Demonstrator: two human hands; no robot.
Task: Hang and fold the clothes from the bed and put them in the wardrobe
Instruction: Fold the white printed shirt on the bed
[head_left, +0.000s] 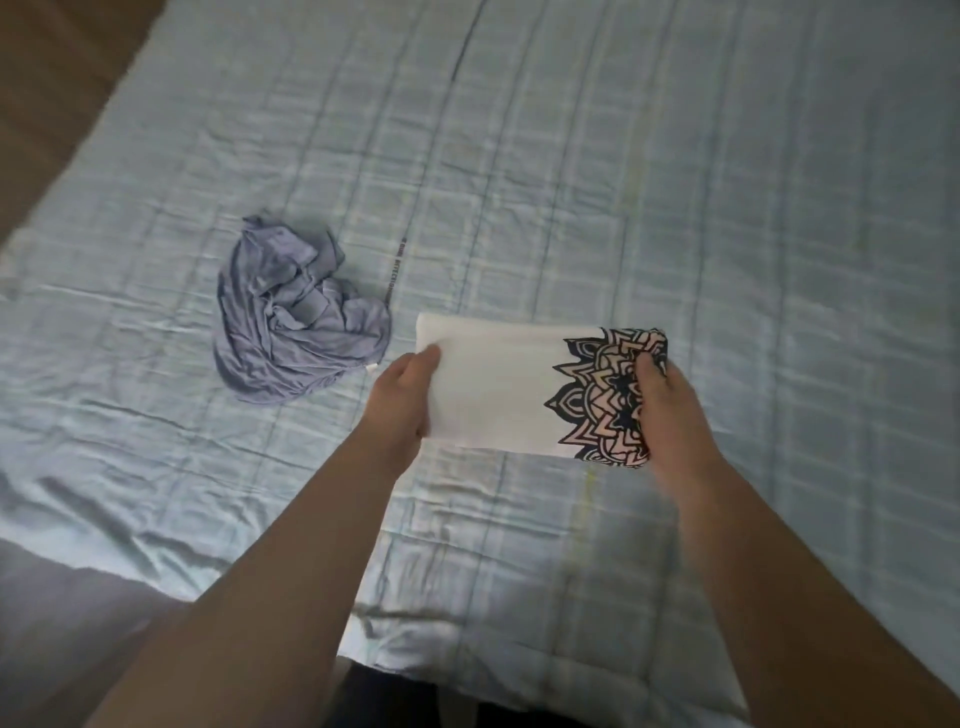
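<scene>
The left hand (402, 397) grips the folded white shirt (498, 395) at its plain end; the right hand (667, 415) grips the printed end. Left of the shirt lies a crumpled blue garment (296, 332).

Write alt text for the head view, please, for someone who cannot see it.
The left hand and right hand grip opposite ends of a folded white garment with a black mandala print over a blue bedspread. A crumpled blue-grey garment lies left of it.

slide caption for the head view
Left hand and right hand hold folded mandala-print shirt over the bed, crumpled blue garment beside
</scene>
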